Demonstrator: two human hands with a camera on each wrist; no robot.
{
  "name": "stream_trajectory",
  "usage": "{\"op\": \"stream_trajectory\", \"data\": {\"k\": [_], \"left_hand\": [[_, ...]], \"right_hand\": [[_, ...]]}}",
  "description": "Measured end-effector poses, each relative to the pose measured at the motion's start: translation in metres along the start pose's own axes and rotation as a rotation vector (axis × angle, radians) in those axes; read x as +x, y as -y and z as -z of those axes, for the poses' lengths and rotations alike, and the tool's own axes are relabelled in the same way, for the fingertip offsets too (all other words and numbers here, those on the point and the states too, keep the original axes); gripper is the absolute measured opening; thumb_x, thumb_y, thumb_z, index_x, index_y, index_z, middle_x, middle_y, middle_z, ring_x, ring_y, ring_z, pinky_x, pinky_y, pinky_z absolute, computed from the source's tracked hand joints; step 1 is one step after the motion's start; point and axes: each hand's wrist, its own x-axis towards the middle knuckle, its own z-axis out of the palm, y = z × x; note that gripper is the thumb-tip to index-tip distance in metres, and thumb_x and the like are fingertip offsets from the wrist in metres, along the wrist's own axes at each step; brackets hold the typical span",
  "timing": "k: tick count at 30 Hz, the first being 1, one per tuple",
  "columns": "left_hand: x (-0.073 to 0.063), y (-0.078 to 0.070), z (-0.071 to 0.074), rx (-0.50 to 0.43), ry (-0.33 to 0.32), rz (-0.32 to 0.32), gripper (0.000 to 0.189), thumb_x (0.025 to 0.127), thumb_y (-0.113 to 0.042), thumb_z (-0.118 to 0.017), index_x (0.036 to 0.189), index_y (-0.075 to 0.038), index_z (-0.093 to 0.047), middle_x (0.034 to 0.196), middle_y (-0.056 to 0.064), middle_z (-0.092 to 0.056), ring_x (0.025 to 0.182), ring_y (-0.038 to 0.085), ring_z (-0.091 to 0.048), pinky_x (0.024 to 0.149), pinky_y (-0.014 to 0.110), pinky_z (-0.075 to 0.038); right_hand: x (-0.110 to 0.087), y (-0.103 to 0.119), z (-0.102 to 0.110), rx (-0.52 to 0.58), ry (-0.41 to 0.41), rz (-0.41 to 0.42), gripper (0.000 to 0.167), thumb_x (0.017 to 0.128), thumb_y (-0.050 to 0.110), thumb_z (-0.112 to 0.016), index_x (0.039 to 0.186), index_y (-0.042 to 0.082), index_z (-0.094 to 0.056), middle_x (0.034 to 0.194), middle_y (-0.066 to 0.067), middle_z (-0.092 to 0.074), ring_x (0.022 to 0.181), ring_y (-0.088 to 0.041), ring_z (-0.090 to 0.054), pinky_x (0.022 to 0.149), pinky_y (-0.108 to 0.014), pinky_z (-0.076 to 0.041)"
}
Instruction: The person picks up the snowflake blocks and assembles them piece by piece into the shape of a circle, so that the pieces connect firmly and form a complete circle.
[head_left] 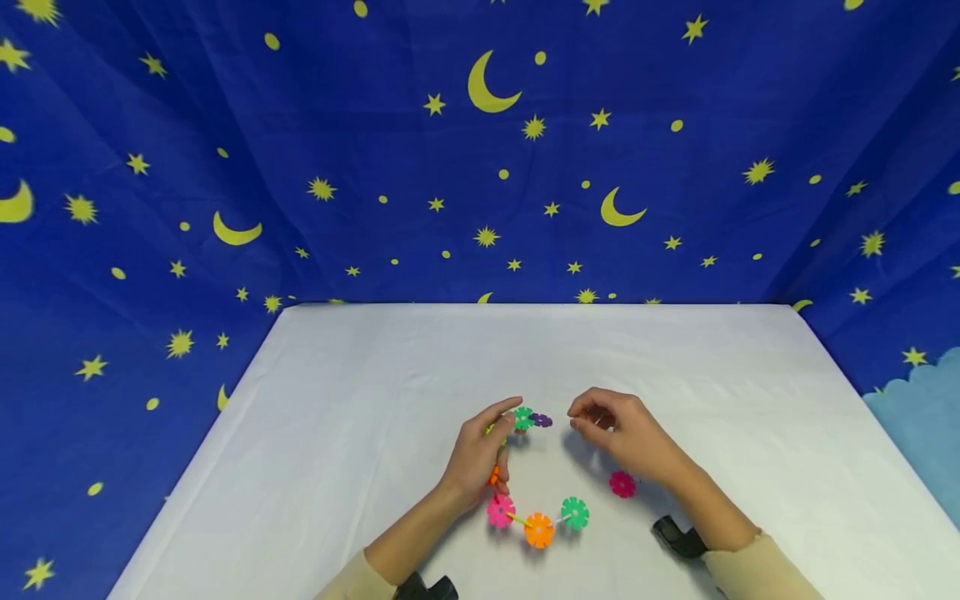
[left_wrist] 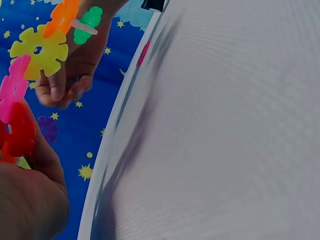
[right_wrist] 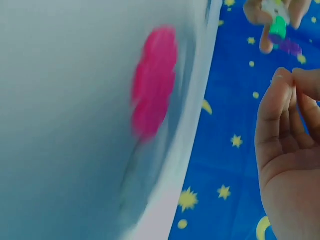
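Note:
My left hand (head_left: pixel 474 462) grips a chain of colourful notched plastic discs (head_left: pixel 538 531), curved in an open loop. Pink, orange and green discs hang at its near side, joined by short thin sticks. Past the left fingertips, a green disc and a purple disc (head_left: pixel 542 421) form the far end. Red, pink and yellow discs (left_wrist: pixel 42 52) show by this hand in the left wrist view. Apart from the chain, to the right, my right hand (head_left: pixel 622 429) has curled fingers, with thumb and index tips close together. No piece shows clearly between them.
A loose pink disc (head_left: pixel 622 484) lies on the white tabletop (head_left: pixel 375 375) beneath the right forearm. Black wrist straps (head_left: pixel 678 537) are on both forearms. A blue cloth (head_left: pixel 420 150) with yellow moons and stars hangs behind and at the sides of the table.

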Motion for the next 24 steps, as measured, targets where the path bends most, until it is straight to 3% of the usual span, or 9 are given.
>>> {"op": "stream_trajectory", "data": {"k": [9,17,24], "left_hand": [[0.001,0.002,0.003,-0.019,0.004,-0.001,0.043,0.1,-0.032,-0.052,0.134,-0.006,-0.055,0.045,0.008,-0.041,0.032,0.012,-0.042,0.031,0.028,-0.044],[0.002,0.002,0.001,-0.037,0.01,0.007,0.045,0.099,-0.034,-0.053,0.134,-0.006,-0.055,0.045,0.007,-0.042,0.032,0.012,-0.043,0.031,0.028,-0.044],[0.002,0.003,0.001,-0.017,0.002,0.001,0.042,0.1,-0.033,-0.052,0.134,-0.007,-0.055,0.045,0.009,-0.042,0.032,0.014,-0.043,0.031,0.028,-0.044]], "right_hand": [[-0.015,-0.027,0.024,-0.029,0.165,-0.037,0.009,0.091,0.019,-0.068,0.099,0.016,-0.068,0.085,0.006,-0.063,0.074,-0.012,-0.057,0.065,-0.025,-0.05],[-0.026,-0.036,0.035,0.028,0.45,-0.102,0.024,0.083,0.022,-0.077,0.103,0.017,-0.066,0.092,0.0,-0.061,0.08,-0.017,-0.055,0.068,-0.026,-0.049],[-0.028,-0.038,0.04,-0.032,0.534,-0.093,0.029,0.078,0.021,-0.081,0.103,0.024,-0.066,0.097,0.004,-0.059,0.087,-0.019,-0.053,0.075,-0.026,-0.048]]}}
